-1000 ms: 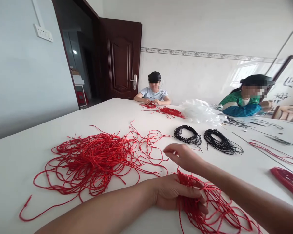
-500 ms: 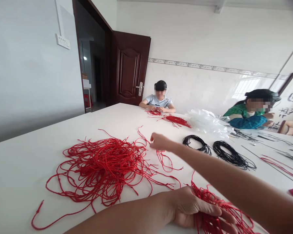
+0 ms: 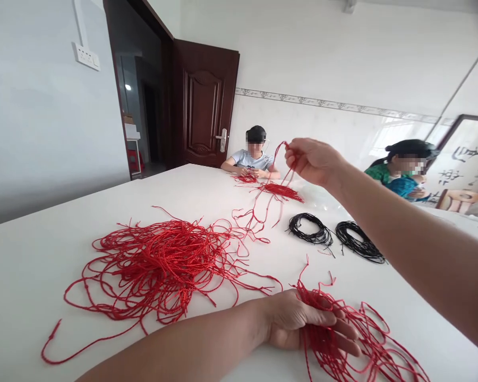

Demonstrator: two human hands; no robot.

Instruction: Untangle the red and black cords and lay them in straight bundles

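Observation:
Low at the front right, my left hand [image 3: 308,321] lies palm up with a bundle of red cords [image 3: 322,345] across it, the thumb over the strands. Loose loops of that bundle spread to the right on the table. Raised above the table, my right hand [image 3: 313,159] pinches a red cord [image 3: 276,156], whose strands hang down toward the tabletop. A large tangled pile of red cords [image 3: 163,265] lies to the left of both hands. Some cord ends trail from its right side beneath the hanging strands.
Two coils of black cord [image 3: 310,229] lie on the white table [image 3: 115,207] right of centre. Across the table a person [image 3: 253,151] handles red cords beside another red bundle [image 3: 282,192]. A second person [image 3: 402,164] sits at the right. Clear plastic lies partly behind my right arm.
My right hand has risen from the tabletop and moved right, lifting a red cord. My left hand keeps its bundle. The view has shifted slightly.

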